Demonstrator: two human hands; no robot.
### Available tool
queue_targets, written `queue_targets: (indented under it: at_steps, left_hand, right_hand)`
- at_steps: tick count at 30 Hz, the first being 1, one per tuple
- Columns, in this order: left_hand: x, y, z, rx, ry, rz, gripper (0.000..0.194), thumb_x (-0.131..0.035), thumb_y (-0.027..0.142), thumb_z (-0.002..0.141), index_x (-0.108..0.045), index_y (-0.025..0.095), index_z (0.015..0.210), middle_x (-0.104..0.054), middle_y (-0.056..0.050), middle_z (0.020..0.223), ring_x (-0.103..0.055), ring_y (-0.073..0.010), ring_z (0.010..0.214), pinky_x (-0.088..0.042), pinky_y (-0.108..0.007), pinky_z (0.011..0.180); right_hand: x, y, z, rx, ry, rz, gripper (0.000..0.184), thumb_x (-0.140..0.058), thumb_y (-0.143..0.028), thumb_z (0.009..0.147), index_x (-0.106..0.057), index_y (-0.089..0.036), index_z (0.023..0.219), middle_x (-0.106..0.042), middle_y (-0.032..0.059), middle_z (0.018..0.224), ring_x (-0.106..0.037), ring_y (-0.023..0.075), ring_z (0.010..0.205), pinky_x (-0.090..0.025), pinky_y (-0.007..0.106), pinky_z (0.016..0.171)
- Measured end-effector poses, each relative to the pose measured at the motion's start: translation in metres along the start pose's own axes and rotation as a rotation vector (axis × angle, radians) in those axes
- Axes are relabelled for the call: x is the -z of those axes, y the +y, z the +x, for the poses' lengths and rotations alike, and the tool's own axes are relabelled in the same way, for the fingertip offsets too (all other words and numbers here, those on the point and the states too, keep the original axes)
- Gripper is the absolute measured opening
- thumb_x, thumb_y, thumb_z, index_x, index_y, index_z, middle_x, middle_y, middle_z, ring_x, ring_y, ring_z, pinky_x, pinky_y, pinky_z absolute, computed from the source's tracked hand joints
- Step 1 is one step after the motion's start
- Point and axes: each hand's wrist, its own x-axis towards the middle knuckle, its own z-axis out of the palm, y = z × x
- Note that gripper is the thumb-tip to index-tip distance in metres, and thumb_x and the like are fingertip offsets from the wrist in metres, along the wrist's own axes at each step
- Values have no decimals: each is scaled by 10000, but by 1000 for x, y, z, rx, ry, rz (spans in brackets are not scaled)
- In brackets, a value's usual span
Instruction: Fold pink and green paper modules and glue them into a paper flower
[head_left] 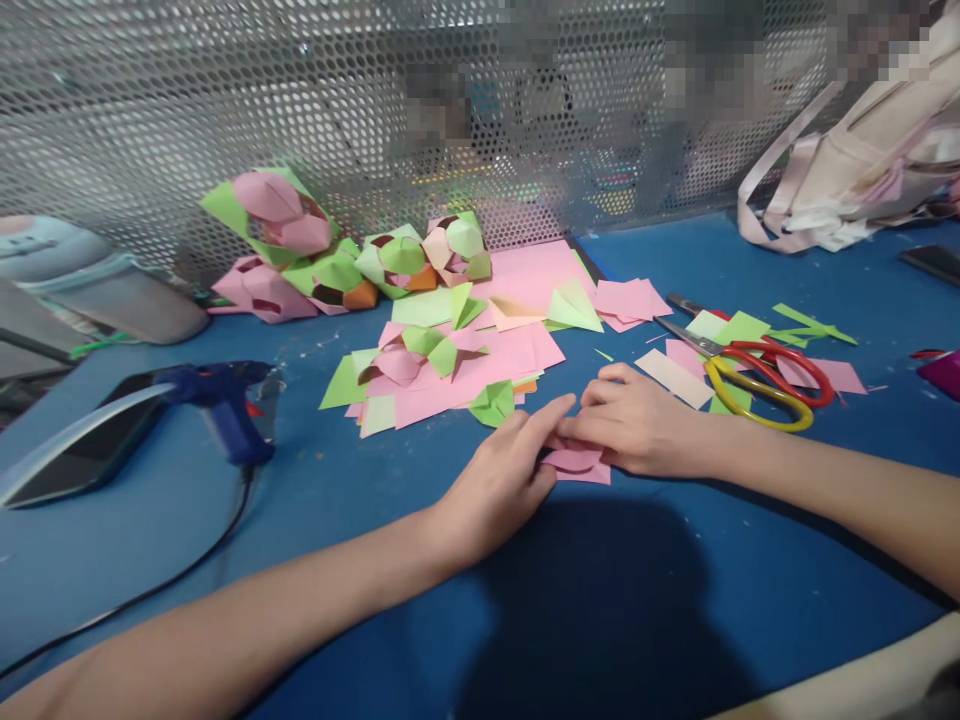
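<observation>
A small folded piece of pink paper (583, 468) lies on the blue table, with both hands over it. My left hand (499, 480) holds its left side, thumb near the front edge and index finger stretched forward. From the right, my right hand (637, 420) presses the same paper with curled fingers, which touch those of the left. The fingers hide much of the paper. Just beyond my left hand sits a green folded paper piece (493, 402). Past my right hand lie scissors with red handles (814, 375) and scissors with yellow handles (799, 415).
Stacked pink and green sheets (465, 370) spread behind the hands. Folded paper balls (330, 275) stand against a perforated metal screen (337, 100). At left are a blue glue gun (225, 400) with its cord, a dark phone (97, 450) and a tumbler (127, 290). A pale bag (847, 170) rests back right.
</observation>
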Motion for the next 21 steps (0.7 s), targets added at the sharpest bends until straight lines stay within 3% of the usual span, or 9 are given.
queue_targets:
  at_steps: [4, 9, 13, 18, 21]
  left_hand:
    - [0, -4, -3, -88, -40, 117, 574, -473, 146, 843, -380, 206, 1406, -614, -115, 1152, -572, -245, 1009, -440, -389, 927]
    - [0, -4, -3, -93, -54, 153, 569, -457, 145, 855, -354, 191, 1412, -592, -131, 1219, -562, -257, 1082, -441, -394, 953]
    - [-2, -7, -4, -119, -54, 216, 572, -453, 152, 865, -322, 175, 1421, -625, -134, 1137, -592, -245, 1036, -471, -384, 920]
    - [-3, -8, -3, -213, -19, 239, 604, -451, 102, 842, -292, 200, 1417, -659, -85, 1017, -618, -208, 950, -505, -365, 865]
    - [-2, -3, -1, -172, 4, 213, 572, -483, 117, 832, -339, 211, 1378, -652, -62, 995, -623, -178, 892, -514, -321, 828]
  right_hand:
    - [4, 3, -3, 142, -33, -127, 319, -308, -161, 965, -609, -162, 1069, -614, 53, 813, -491, 179, 793, -320, 353, 824]
    - [1, 2, -5, 116, 5, -78, 367, -317, -166, 967, -474, -144, 1298, -626, 72, 916, -523, 178, 896, -339, 344, 840]
    - [4, 8, -6, 137, -15, -136, 332, -337, -163, 956, -552, -133, 1207, -613, 72, 834, -524, 185, 851, -346, 349, 851]
    - [7, 17, -10, 71, 22, -148, 309, -374, -164, 941, -576, -134, 1173, -611, 75, 780, -536, 186, 793, -360, 358, 826]
    - [5, 16, -11, -26, 34, -25, 288, -427, -175, 926, -572, -123, 1169, -639, 78, 814, -549, 192, 815, -368, 366, 818]
